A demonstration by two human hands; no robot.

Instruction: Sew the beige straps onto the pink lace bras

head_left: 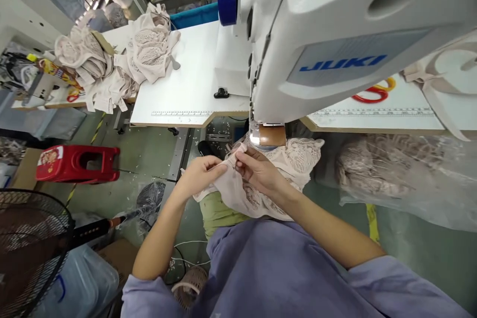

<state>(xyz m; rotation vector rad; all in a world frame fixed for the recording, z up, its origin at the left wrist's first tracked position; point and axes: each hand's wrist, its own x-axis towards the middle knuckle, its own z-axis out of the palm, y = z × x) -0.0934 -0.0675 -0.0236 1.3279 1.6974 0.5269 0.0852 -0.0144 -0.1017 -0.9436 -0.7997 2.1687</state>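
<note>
A beige lace bra (298, 159) drapes over my lap and up under the head of the white sewing machine (328, 49). My left hand (203, 174) pinches the garment's edge between thumb and fingers. Close beside it, my right hand (259, 169) is closed on the same edge, where a small pale pink piece shows at the fingertips. Both hands are just in front of the machine's needle area, whose lower end carries a brown guard (272, 135). The needle itself cannot be seen.
Beige garments (149, 44) are piled on the white table (186, 84) at left. Scissors with red and yellow handles (374, 92) lie at right, above a plastic bag of lace pieces (383, 164). A red stool (78, 164) and a black fan (30, 248) stand on the left.
</note>
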